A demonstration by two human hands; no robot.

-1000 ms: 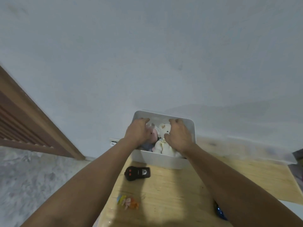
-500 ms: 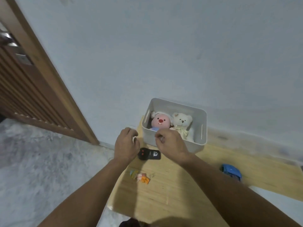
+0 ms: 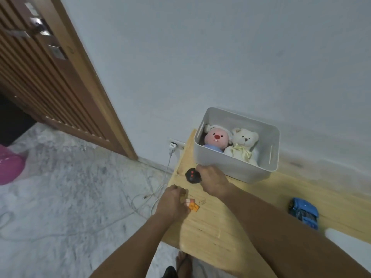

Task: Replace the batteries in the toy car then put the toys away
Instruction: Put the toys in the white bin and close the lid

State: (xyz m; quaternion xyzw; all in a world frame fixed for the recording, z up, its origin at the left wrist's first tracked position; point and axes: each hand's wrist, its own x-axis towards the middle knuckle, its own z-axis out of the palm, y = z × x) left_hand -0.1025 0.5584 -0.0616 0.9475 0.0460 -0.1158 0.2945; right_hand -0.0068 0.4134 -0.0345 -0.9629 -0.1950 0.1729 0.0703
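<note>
Pale wood is carrying everything here: your low table (image 3: 220,223) is standing against the wall, and the white bin (image 3: 236,167) sitting at its far left corner is the landmark for the rest. Inside the bin, a pink plush (image 3: 215,138) is lying beside a cream teddy bear (image 3: 244,144), the two touching.

Just in front of the bin's near wall, your right hand (image 3: 212,180) is wrapping its curled fingers around the black remote control (image 3: 192,175); the remote's rounded end with two red buttons is sticking out to the left of your grip, and the rest is hidden under your palm.

Nearer to you than the bin, and a little left of it, your left hand (image 3: 172,203) is coming down over the small colourful toy pieces (image 3: 192,204), fingers curled onto them. Orange and pink bits are showing at the right edge of your hand; whether you are actually pinching them, you cannot tell.

Well to the right of the bin and closer to you, the blue toy car (image 3: 303,212) is lying on the table, apart from both hands.

Left of the bin, past the table's edge, a white charger cable (image 3: 160,189) is trailing across the grey floor.
</note>
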